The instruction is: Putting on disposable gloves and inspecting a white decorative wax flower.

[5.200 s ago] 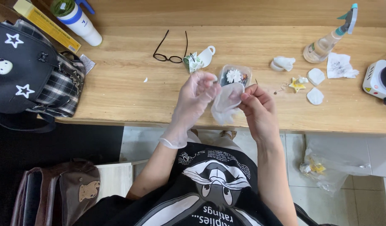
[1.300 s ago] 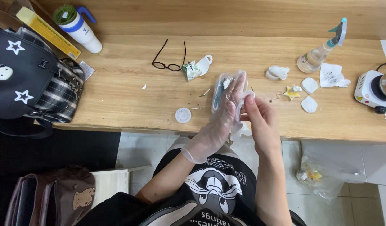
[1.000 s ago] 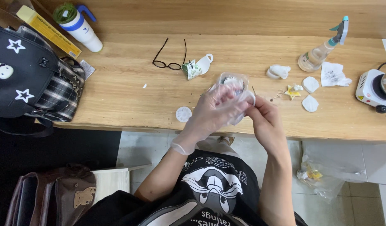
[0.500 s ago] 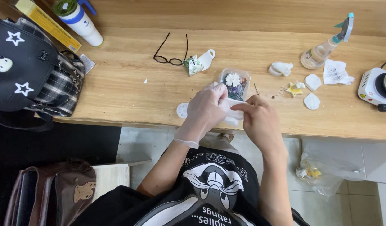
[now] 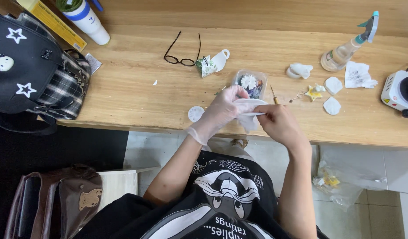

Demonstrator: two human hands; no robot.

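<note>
The left hand (image 5: 219, 113), already in a thin clear glove, is closed on a second clear glove (image 5: 249, 111), which the bare right hand (image 5: 279, 126) pinches from the other side. Both hands and that loose glove sit over the near edge of the wooden table (image 5: 137, 97).

Just beyond the loose glove, on the table, lies a small clear plastic box (image 5: 250, 83) with a white flower-shaped piece and dark bits inside. A thin stick (image 5: 273, 94) lies just right of the box. Left of the glove, near the table edge, is a small white disc (image 5: 196, 113). Farther back and left of the box sit black glasses (image 5: 182, 53) and a small white cup (image 5: 219, 59). Right of the box are white lumps, a yellow star shape (image 5: 312, 93), a spray bottle (image 5: 350, 44) and, at the far right edge, a small white hotplate (image 5: 398, 93). Well left of the glasses, a dark backpack with stars (image 5: 31, 71) rests on the table corner.
</note>
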